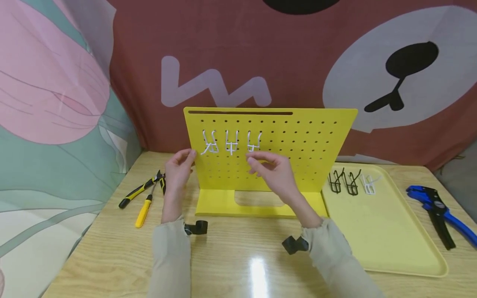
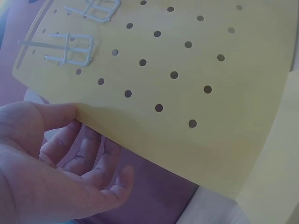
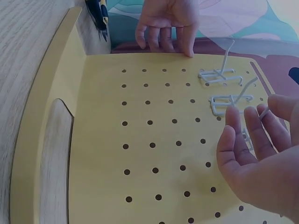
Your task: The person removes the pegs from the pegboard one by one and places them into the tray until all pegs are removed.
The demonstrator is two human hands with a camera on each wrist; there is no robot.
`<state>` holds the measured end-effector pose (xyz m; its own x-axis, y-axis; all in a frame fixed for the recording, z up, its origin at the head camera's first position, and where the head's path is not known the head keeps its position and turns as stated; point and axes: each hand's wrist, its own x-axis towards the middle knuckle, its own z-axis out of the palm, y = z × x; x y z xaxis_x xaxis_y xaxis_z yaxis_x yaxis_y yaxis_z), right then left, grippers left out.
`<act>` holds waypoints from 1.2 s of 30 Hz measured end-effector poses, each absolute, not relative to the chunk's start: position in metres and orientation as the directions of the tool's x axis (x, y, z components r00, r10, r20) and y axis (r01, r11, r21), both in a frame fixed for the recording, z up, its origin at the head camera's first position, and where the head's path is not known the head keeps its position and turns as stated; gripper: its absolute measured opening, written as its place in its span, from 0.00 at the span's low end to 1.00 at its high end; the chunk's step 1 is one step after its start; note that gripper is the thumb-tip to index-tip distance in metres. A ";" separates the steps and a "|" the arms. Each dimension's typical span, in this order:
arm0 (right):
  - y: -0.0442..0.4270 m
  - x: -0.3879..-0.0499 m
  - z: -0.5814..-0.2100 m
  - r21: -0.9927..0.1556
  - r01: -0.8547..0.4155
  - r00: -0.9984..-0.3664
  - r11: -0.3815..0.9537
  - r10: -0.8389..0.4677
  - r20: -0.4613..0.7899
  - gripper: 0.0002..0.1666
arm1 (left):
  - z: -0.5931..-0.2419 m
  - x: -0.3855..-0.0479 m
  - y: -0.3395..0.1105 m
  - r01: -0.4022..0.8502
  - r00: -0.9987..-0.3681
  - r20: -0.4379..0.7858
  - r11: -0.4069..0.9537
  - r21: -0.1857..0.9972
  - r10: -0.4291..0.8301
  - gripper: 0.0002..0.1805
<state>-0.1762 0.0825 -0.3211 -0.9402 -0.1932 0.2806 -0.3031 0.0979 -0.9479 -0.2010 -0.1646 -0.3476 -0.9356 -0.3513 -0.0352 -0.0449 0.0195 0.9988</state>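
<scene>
A yellow pegboard point(image 1: 220, 183) stands upright on its base, with three white wire hooks in its upper left holes. The left hook point(image 1: 211, 145) and middle hook point(image 1: 231, 144) hang apart from both hands. My right hand point(image 1: 275, 171) is at the third hook point(image 1: 254, 146), its thumb and index finger pinching the projecting end; the other fingers partly cover this hook in the right wrist view. At the board's left edge, my left hand point(image 1: 178, 169) grips with the thumb point(image 2: 60, 115) in front and the fingers behind.
Right of the board, a yellow tray point(image 1: 391, 231) carries two black hooks point(image 1: 351, 184) and one white hook point(image 1: 369, 185). A blue wire stripper point(image 1: 439, 209) lies beyond it. Black-and-yellow pliers point(image 1: 138, 193) and a yellow-handled screwdriver point(image 1: 143, 213) lie on the left.
</scene>
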 end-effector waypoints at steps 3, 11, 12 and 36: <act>0.082 -0.174 -0.321 -0.942 -0.322 -0.932 0.093 -0.204 0.298 0.13 | -0.347 -0.201 -0.164 -0.048 -0.936 -0.036 0.026 0.999 -0.351 0.19; 0.085 -0.165 -0.312 -0.941 -0.338 -0.913 -0.034 -0.231 0.336 0.13 | -0.347 -0.198 -0.165 -0.052 -0.939 -0.039 0.031 0.998 -0.342 0.20; 0.086 -0.165 -0.312 -0.946 -0.318 -0.916 -0.063 -0.239 0.323 0.13 | -0.347 -0.198 -0.165 -0.053 -0.939 -0.039 0.031 0.998 -0.342 0.20; 0.145 -0.147 -0.348 -0.989 -0.144 -0.962 0.014 -0.236 0.137 0.18 | -0.347 -0.200 -0.164 -0.041 -0.934 -0.025 0.036 0.999 -0.356 0.18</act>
